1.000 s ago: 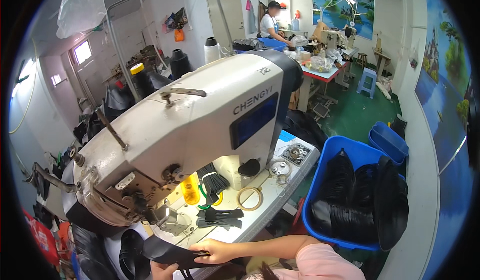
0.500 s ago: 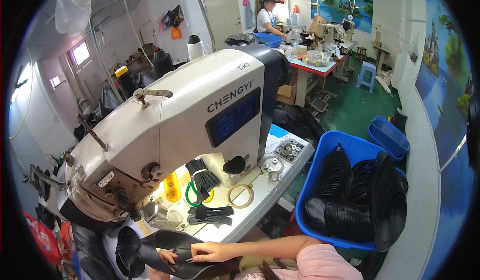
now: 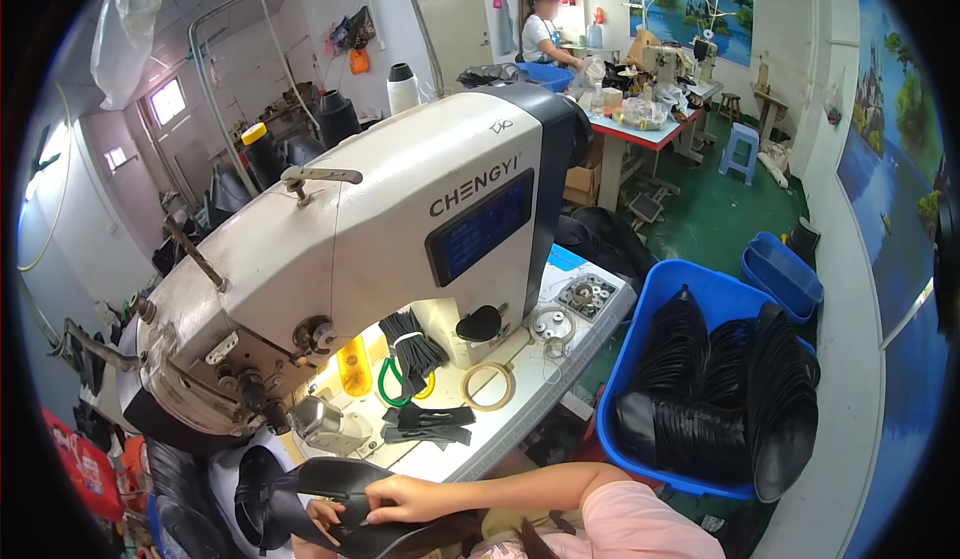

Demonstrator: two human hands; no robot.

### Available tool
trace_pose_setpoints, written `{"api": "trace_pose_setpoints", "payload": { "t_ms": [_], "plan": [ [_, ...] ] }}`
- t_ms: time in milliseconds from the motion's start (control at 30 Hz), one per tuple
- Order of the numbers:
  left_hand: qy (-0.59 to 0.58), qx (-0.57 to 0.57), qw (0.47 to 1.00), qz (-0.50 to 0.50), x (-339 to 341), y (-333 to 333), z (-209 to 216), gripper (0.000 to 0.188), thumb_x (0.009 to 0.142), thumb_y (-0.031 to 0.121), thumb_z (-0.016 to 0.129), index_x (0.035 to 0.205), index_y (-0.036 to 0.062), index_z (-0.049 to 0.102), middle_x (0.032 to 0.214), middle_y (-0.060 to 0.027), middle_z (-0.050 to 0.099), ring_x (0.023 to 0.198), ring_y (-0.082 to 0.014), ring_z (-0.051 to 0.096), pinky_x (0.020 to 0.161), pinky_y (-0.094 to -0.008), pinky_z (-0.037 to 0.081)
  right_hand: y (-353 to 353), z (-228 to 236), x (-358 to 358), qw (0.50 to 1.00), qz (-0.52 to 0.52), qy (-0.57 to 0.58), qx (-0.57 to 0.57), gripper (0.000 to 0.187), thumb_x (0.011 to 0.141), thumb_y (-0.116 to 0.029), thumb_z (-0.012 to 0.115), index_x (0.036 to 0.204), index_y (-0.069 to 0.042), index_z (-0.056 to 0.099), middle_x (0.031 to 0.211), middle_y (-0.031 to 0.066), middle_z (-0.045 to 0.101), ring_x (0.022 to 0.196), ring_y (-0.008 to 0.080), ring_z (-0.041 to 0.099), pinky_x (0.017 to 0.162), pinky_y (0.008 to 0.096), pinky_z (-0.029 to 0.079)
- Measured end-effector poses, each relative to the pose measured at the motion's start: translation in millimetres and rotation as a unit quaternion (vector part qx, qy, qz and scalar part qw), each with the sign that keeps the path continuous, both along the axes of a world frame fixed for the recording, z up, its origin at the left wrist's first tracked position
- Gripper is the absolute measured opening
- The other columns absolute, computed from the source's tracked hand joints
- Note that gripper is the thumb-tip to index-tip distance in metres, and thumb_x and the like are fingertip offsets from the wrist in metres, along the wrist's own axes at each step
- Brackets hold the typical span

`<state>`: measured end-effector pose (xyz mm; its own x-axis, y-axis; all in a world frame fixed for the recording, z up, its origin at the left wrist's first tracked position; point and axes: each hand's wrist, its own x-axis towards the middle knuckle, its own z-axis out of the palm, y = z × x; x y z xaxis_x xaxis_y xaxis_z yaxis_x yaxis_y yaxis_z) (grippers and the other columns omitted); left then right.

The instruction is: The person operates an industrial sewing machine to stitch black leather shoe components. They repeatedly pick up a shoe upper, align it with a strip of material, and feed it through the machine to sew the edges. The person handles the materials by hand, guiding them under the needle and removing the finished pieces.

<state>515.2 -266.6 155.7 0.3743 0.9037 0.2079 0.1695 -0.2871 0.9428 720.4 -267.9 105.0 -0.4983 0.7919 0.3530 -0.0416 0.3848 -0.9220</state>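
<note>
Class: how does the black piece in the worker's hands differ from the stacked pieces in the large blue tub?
The black piece has the left hand and right hand on it; the stacked pieces in the large blue tub have none. The black piece curves open; the stacked pieces are packed closely in rows. All are black.

A line of large dark capitals (image 3: pixel 476 185) is borne on the pale side of the sewing machine (image 3: pixel 400 189), sloping upward to the right, just above the screen (image 3: pixel 482 227). Faint lighter marks are shown on the dark blue screen, too dim to be read. A small, looping dark mark (image 3: pixel 500 126) is set higher up, near the machine's dark end. Pale printing is carried by the red bag (image 3: pixel 80 464) at the far left, too blurred to be made out.
</note>
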Motion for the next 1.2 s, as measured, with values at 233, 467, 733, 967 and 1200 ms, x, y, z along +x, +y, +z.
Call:
{"api": "trace_pose_setpoints", "payload": {
  "t_ms": [233,467,733,967,1200],
  "plan": [
    [-0.132,-0.015,0.990,-0.048,14,-5,10,0.024,0.067,0.009,0.060,0.047,0.0090,0.046,0.074,-0.0075,0.050,0.084,-0.0207,0.053,0.072,-0.0270,0.036,-1,-6,-5,0.999,0.038,0.010,-0.034,0.023,0.083,-0.022,0.060,0.078,-0.001,0.053,0.070,0.0074,0.055,0.067,0.0159,0.052,0.060,0.0294,0.040],
    [-0.203,-0.010,0.976,-0.085,0,7,-4,0.031,0.068,0.014,0.060,0.042,0.0102,0.042,0.072,-0.0083,0.049,0.083,-0.0219,0.053,0.072,-0.0278,0.036,1,4,-5,1.000,-0.007,0.025,0.010,0.022,0.082,-0.019,0.061,0.075,0.000,0.053,0.070,0.0079,0.055,0.065,0.0155,0.052,0.060,0.0281,0.040],
    [-0.213,-0.030,0.973,-0.082,-5,5,-12,0.032,0.070,0.017,0.060,0.044,0.0103,0.043,0.075,-0.0102,0.052,0.085,-0.0240,0.054,0.078,-0.0338,0.039,-4,12,-14,0.999,0.021,-0.010,-0.029,0.025,0.082,-0.020,0.063,0.070,-0.002,0.051,0.068,0.0059,0.052,0.063,0.0132,0.049,0.057,0.0271,0.039],
    [-0.249,-0.011,0.958,-0.139,-20,14,-18,0.023,0.084,0.019,0.050,0.063,0.0076,0.053,0.079,-0.0129,0.059,0.085,-0.0279,0.056,0.084,-0.0403,0.040,22,7,96,0.968,-0.212,0.127,0.033,0.008,0.084,-0.006,0.057,0.077,-0.004,0.054,0.075,0.0016,0.055,0.068,0.0094,0.052,0.066,0.0220,0.043],
    [-0.237,-0.043,0.965,-0.103,-30,18,-22,0.028,0.090,0.021,0.045,0.068,0.0073,0.057,0.081,-0.0138,0.060,0.085,-0.0290,0.057,0.085,-0.0428,0.040,-40,108,291,0.861,-0.479,0.168,0.035,0.021,0.086,-0.025,0.055,0.074,-0.008,0.054,0.058,0.0003,0.048,0.045,0.0060,0.040,0.038,0.0201,0.029]
  ]
}}
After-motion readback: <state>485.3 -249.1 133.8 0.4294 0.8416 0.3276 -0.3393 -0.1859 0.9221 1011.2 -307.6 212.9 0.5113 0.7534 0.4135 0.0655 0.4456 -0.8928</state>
